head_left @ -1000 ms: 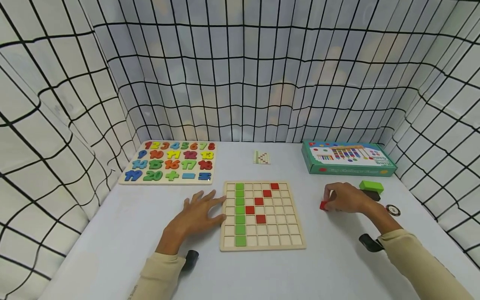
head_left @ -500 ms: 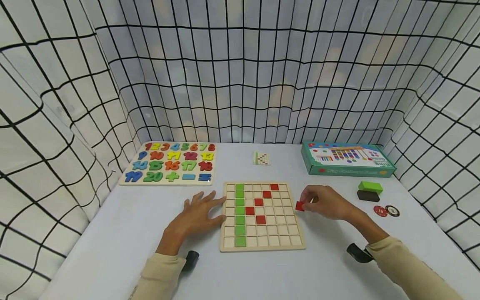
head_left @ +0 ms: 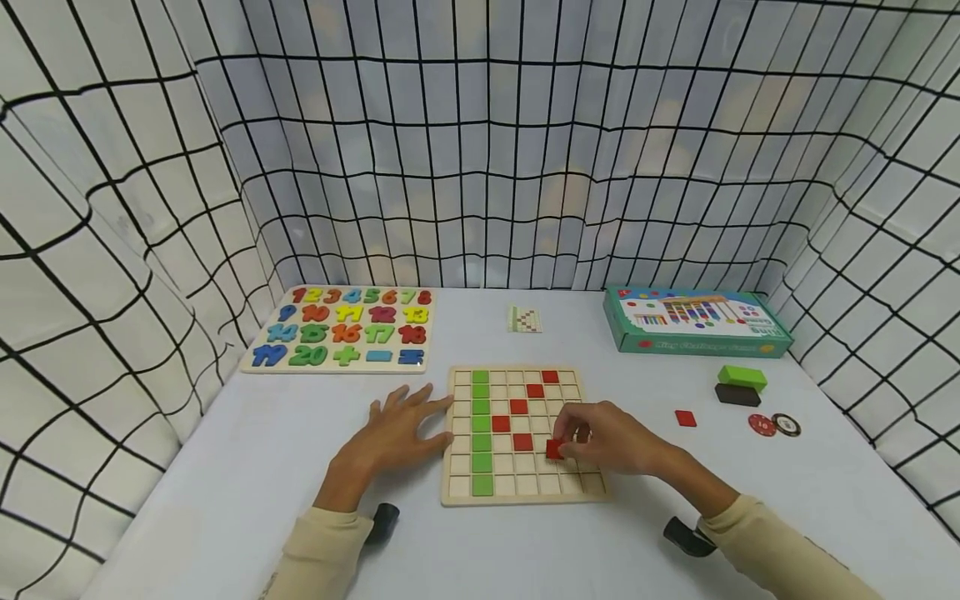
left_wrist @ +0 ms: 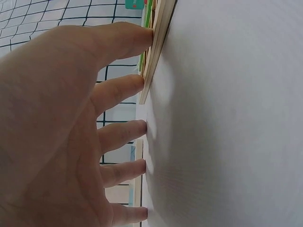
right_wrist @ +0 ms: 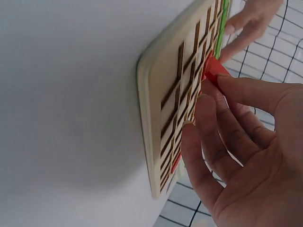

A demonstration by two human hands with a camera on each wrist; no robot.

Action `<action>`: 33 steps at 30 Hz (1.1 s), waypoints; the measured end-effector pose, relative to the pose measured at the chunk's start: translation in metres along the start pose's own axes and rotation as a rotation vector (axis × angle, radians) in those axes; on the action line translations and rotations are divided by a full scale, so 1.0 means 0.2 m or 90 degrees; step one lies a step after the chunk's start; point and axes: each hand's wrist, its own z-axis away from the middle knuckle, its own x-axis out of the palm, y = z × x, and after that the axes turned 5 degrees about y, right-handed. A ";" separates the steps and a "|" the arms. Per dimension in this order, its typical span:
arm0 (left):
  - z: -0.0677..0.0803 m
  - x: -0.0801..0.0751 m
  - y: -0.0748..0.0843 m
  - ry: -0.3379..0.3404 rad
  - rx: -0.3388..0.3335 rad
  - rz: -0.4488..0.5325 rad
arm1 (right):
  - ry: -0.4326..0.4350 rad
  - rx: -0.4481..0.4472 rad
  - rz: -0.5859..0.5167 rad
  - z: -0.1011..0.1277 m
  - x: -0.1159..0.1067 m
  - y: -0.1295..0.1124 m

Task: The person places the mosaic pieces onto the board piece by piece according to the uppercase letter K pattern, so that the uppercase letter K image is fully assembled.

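Note:
A wooden grid board [head_left: 525,501] lies on the white table, with a column of green tiles [head_left: 482,443] and several red tiles [head_left: 519,407] in a diagonal. Between thumb and fingers, my right hand [head_left: 611,437] pinches a red square tile [head_left: 553,450] over the board's lower middle cells. In the right wrist view this held tile [right_wrist: 216,71] is tilted at the grid. My left hand [head_left: 393,429] is spread out, its thumb and index fingertip touching the board's left edge; the left wrist view shows the fingers [left_wrist: 120,130] nearly straight.
A loose red tile [head_left: 686,418] lies right of the board. Farther right are poker chips [head_left: 762,425], a black block [head_left: 738,395] and a green block [head_left: 742,378]. Behind stand a number puzzle [head_left: 337,372], a small pattern card [head_left: 524,319] and a green game box [head_left: 701,343]. Black netting surrounds the table.
My right hand has carried the red tile leftward from the table's right side to over the board. The loose red tile and red chip have come into view. My left hand has stayed put.

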 end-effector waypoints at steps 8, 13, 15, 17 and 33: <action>-0.01 0.01 -0.01 -0.007 0.001 0.003 | -0.006 0.066 0.032 -0.01 0.11 -0.04; -0.01 0.00 0.00 -0.012 -0.001 0.002 | -0.004 0.057 0.009 -0.01 0.10 -0.03; 0.00 0.00 0.00 -0.012 0.001 0.002 | -0.009 0.052 -0.003 -0.01 0.10 -0.03; 0.00 0.00 0.00 -0.011 0.000 0.001 | -0.013 0.046 -0.011 -0.01 0.10 -0.02; -0.01 0.00 0.00 -0.005 0.000 -0.007 | 0.043 0.031 -0.008 0.04 -0.01 0.04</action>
